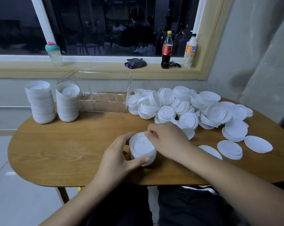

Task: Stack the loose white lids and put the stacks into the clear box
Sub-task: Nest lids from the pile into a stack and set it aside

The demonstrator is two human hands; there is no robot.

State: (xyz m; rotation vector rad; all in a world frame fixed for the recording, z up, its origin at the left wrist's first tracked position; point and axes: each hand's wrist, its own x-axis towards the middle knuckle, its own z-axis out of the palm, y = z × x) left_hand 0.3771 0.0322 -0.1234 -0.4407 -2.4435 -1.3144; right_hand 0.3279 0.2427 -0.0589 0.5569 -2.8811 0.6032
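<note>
A short stack of white lids (142,148) stands on the wooden table near its front edge. My left hand (120,155) curls round the stack's left and near side, thumb on the front. My right hand (166,141) pinches the top lid's far right rim. A big heap of loose white lids (187,106) covers the table's far right. The clear box (103,93) stands at the back middle, with nothing visible inside it. Two tall lid stacks stand left of the box, the left one (41,102) and the right one (67,102).
Flat single lids (230,149) lie at the right near the table's edge. On the window sill behind stand a teal-capped shaker bottle (54,53), a cola bottle (166,50), an orange-label bottle (189,51) and a dark pouch (135,63). Bare wood (59,149) shows at the left front.
</note>
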